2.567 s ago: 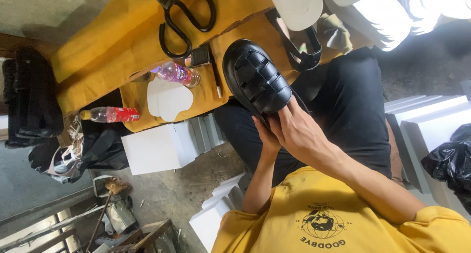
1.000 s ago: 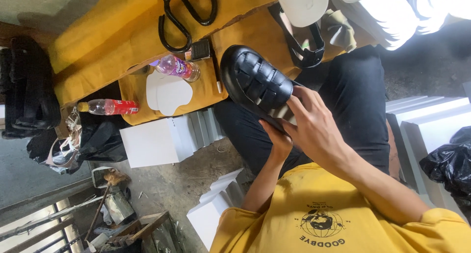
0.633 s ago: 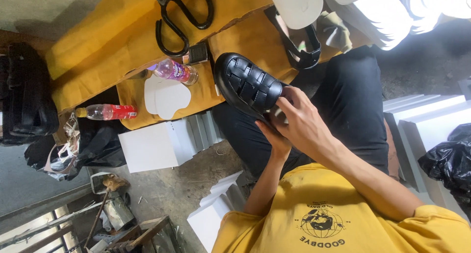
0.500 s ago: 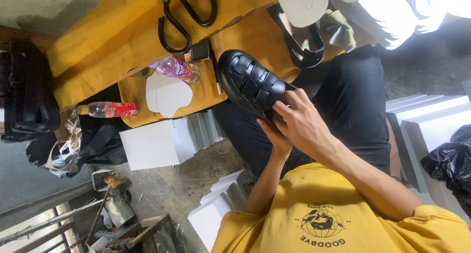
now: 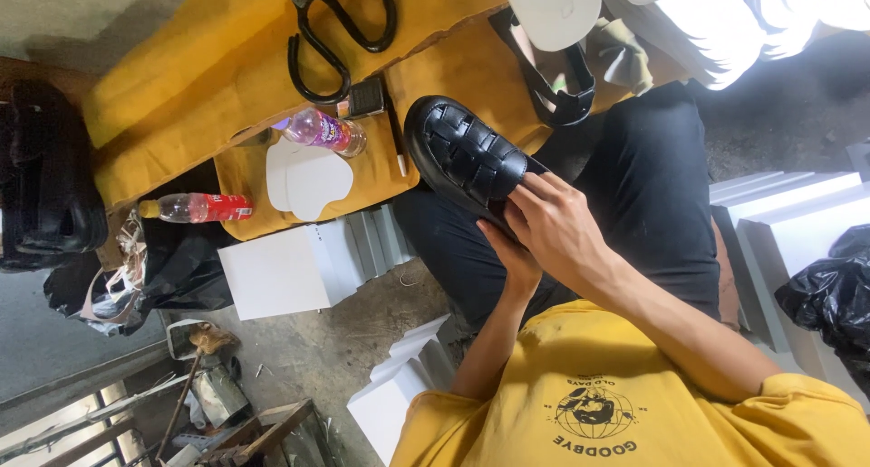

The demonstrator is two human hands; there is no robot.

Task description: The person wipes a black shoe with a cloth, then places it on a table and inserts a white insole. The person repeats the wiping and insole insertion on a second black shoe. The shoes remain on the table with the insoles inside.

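A black shoe (image 5: 464, 148) with a woven upper and a thick sole is held over my lap, toe pointing up and left. My right hand (image 5: 564, 231) lies on its heel end, fingers spread over the opening. My left hand (image 5: 509, 257) grips the same end from underneath, partly hidden by the right hand. The toe hangs over the edge of the yellow-covered bench (image 5: 181, 86).
On the bench lie large black scissors (image 5: 337, 30), white insole cutouts (image 5: 308, 179), a purple-labelled bottle (image 5: 319, 130), a black strap sandal (image 5: 555, 79) and white soles (image 5: 555, 5). A red-labelled bottle (image 5: 201, 208), white boxes (image 5: 276, 271) and black bags (image 5: 834, 295) surround me.
The shoe has shifted and tilted slightly in my hands, and my right fingers have moved over its heel end. Both hands have kept hold of it.
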